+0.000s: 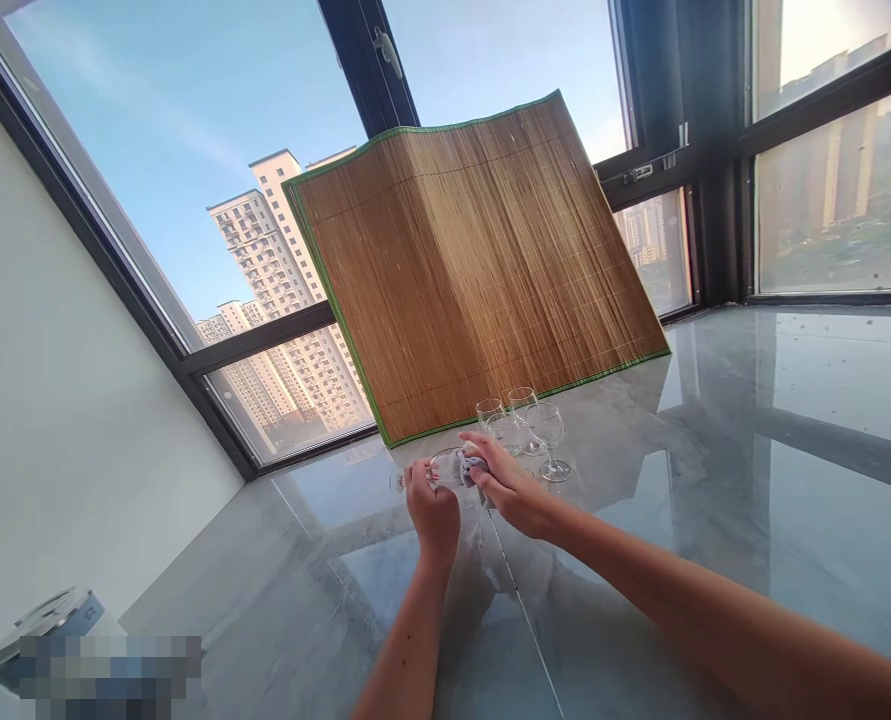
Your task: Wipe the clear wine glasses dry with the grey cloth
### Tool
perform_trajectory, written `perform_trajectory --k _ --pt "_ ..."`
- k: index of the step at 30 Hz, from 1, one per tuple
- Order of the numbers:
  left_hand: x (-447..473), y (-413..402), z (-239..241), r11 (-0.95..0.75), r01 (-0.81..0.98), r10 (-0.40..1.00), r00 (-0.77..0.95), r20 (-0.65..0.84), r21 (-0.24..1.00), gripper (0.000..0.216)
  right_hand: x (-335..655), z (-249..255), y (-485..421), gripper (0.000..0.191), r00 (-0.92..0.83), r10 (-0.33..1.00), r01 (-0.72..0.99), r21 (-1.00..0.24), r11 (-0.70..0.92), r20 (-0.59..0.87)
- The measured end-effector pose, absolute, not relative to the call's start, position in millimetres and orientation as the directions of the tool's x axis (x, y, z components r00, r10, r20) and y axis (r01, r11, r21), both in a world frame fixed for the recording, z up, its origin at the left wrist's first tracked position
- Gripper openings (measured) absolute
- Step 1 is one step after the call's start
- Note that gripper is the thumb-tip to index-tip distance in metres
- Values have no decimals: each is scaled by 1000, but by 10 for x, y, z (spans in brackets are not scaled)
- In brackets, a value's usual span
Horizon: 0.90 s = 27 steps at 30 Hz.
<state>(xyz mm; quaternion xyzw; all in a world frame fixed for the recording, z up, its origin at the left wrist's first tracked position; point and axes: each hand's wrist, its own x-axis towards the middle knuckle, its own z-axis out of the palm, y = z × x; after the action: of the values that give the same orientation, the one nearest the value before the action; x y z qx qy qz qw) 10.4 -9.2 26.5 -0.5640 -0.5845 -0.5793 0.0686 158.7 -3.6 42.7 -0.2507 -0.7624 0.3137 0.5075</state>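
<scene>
My left hand [431,505] is closed around a clear stemmed glass [446,468], which lies on its side in the air with its foot pointing left. Against the glass's mouth, my right hand [511,487] grips a grey cloth [473,470]; part of the cloth seems to be inside the rim. Just beyond my right hand, several more clear stemmed glasses stand upright in a group, the nearest wine glass [547,430] at the right. Fingers hide parts of the held glass and of the cloth.
A folded bamboo mat [475,270] with green edging leans against the window behind the glasses. The glossy grey tiled surface [640,600] has a dark seam running toward me. At lower left is a white and blue container [47,625], partly blurred out, near the white wall [62,330].
</scene>
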Motion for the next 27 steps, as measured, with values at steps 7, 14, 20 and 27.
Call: perform_trajectory --k 7,14,20,27 --pt "90 -115 278 -391 774 559 -230 797 498 28 1665 471 -8 63 -548 693 8 -826 563 467" --pt "49 -141 287 -439 745 587 -186 788 503 29 1726 599 -100 70 -669 681 -1 -916 401 299" --pt "47 -140 279 -446 710 635 -177 752 544 28 1729 581 -104 69 -695 663 -119 -953 279 280" --pt "52 -106 210 -466 595 677 -237 696 655 17 1687 558 -117 73 -658 680 -208 -946 247 322"
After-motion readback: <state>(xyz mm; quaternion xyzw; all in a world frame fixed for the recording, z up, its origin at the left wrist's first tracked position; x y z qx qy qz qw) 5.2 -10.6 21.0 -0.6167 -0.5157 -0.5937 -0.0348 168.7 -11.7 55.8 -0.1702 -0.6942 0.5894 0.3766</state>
